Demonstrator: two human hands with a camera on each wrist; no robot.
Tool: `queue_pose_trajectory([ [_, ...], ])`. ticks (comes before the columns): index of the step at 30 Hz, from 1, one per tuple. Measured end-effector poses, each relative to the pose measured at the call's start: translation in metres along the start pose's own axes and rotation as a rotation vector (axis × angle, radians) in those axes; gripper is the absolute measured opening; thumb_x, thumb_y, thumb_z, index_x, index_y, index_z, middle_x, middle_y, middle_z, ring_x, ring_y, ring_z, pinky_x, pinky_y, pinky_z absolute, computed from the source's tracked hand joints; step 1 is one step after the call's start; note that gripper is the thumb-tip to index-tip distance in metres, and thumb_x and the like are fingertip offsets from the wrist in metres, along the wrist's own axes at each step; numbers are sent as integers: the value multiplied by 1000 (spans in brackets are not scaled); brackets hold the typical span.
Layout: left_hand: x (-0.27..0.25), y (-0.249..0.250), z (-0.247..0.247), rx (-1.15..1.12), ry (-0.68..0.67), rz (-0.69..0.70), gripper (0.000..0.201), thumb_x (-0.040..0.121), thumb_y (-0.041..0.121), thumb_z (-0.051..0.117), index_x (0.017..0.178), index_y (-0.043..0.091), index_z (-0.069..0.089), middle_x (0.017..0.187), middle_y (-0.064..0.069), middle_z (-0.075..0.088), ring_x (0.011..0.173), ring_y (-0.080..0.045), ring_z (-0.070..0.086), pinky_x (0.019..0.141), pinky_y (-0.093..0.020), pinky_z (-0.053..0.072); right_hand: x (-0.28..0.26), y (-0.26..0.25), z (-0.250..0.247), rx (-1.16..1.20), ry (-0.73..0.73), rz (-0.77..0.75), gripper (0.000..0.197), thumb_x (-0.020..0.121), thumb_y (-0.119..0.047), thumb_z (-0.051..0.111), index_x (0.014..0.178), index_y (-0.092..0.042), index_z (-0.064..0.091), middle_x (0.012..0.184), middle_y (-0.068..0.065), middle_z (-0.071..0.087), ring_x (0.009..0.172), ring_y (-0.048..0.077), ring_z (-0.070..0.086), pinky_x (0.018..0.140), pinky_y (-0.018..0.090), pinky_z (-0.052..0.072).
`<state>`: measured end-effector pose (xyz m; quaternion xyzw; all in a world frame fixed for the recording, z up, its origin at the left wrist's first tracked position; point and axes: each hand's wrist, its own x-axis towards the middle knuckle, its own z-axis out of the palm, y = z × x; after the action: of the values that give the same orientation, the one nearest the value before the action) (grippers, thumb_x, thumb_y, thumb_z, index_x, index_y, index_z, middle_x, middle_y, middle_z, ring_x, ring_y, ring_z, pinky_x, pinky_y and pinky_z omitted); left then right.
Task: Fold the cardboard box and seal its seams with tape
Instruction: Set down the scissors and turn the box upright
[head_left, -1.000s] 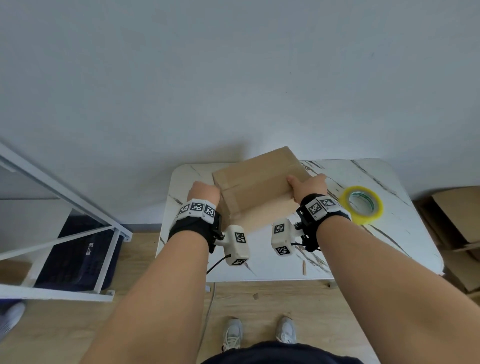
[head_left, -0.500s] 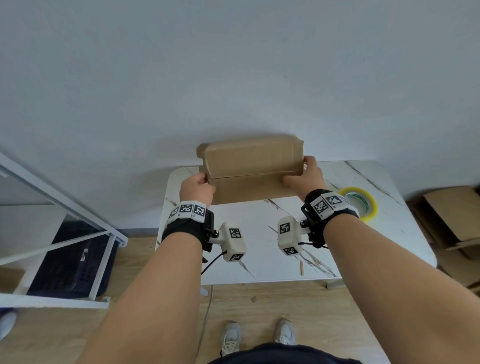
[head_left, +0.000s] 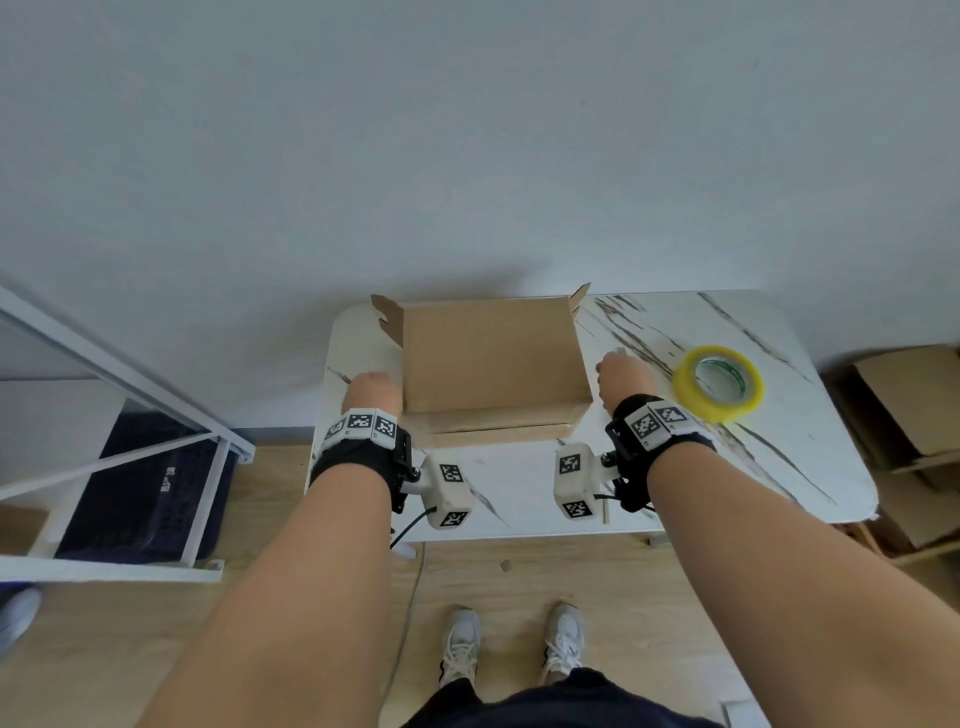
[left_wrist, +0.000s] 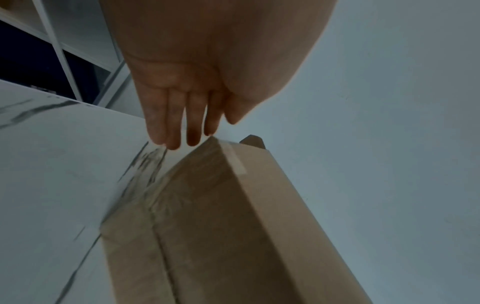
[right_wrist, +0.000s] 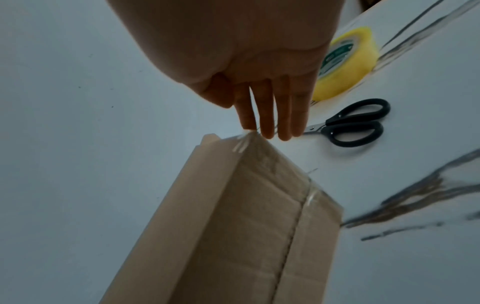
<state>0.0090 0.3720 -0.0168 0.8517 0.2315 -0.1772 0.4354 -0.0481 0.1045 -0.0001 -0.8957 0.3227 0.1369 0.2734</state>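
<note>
The brown cardboard box (head_left: 488, 358) rests on the white marbled table (head_left: 519, 493). A clear-taped seam runs along its near face (right_wrist: 296, 222), and loose flaps stick out at its far corners (head_left: 387, 312). My left hand (head_left: 371, 389) is at the box's left end, fingers straight (left_wrist: 179, 123), their tips near the far corner. At the right end my right hand (head_left: 621, 374) is the same, fingers straight (right_wrist: 272, 115). Neither hand grips anything. The yellow tape roll (head_left: 719, 382) lies to the right of the right hand.
Black-handled scissors (right_wrist: 355, 121) lie on the table between the box and the tape roll (right_wrist: 345, 61). A white frame with a dark bin (head_left: 150, 467) stands on the floor at the left. Cardboard pieces (head_left: 914, 405) are stacked at the right. The wall is close behind the table.
The box was lifted and turned over in both hands, then set down on the table. Both hands have let go and now lie straight at its ends.
</note>
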Motion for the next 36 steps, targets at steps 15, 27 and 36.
queue_pose_trajectory([
  [15,-8,40,11,119,2,274,15,76,11,60,90,7,64,81,-8,64,71,-28,59,56,-26,43,7,-11,-1,332,71,-19,39,81,-7,53,119,-13,46,110,10,60,87,27,59,55,27,40],
  [27,-23,31,14,205,162,61,37,86,25,54,113,0,55,115,-17,60,102,-36,60,77,-36,48,-2,-9,0,335,49,76,31,83,-20,63,94,1,43,81,8,49,66,21,48,51,26,36],
  [36,-36,53,0,516,488,781,58,67,13,59,124,9,46,132,-8,45,129,-29,36,114,-40,22,-19,-33,-36,78,540,-345,50,72,-1,52,121,-9,50,125,8,49,119,29,41,104,37,34],
])
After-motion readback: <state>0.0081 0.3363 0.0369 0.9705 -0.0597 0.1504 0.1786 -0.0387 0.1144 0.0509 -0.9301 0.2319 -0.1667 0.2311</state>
